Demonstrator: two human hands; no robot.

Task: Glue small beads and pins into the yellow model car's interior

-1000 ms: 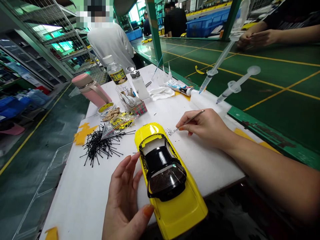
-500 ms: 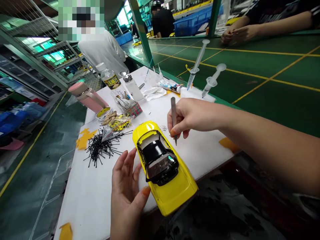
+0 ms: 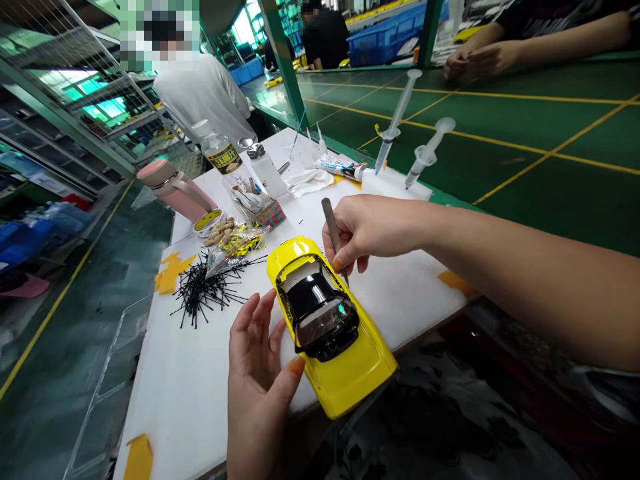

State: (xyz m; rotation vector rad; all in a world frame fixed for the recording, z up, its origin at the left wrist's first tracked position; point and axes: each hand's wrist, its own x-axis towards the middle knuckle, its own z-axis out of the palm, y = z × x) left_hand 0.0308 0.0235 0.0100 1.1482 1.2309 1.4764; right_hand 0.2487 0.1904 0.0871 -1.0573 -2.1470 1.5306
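A yellow model car body with a black cabin lies on the white work board, its rear hanging over the near edge. My left hand rests against the car's left side, fingers spread and thumb touching the body. My right hand pinches metal tweezers whose tips point down at the car's right edge beside the cabin. Whether the tips carry anything is too small to tell.
A heap of thin black rods lies left of the car, with a plastic bag behind it. At the back stand a pink flask, bottles, a glue tube and two syringes. Other people work beyond.
My right hand has come from the tiny black bits on the board to the car's right side, turning the tweezers tip-down. My left hand stays against the car.
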